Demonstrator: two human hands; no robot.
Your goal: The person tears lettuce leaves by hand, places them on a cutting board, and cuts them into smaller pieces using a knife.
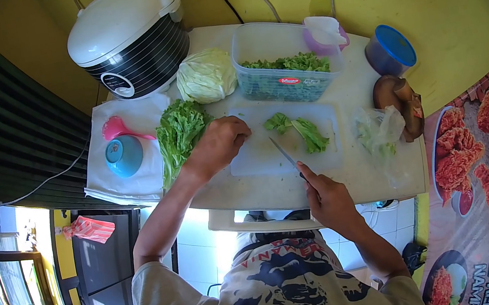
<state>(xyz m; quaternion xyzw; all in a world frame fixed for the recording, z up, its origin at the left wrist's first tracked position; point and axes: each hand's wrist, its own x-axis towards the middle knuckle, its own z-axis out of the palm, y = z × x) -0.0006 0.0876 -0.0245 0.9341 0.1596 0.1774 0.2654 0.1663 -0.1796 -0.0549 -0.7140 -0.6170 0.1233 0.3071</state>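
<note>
My right hand grips a knife by its dark handle, the blade pointing up and left over the white cutting board. Cut lettuce pieces lie on the board beyond the blade. My left hand is over the board's left edge, its fingers curled and pressed together; whatever they may hold is hidden. Just left of that hand, a bunch of lettuce rests on the table. Behind the board stands a clear plastic container with chopped lettuce inside.
A cabbage sits beside a rice cooker. At left, a blue bowl and pink spoon lie on white cloth. On the right are a blue-lidded tub, brown mortar-like object and plastic bag.
</note>
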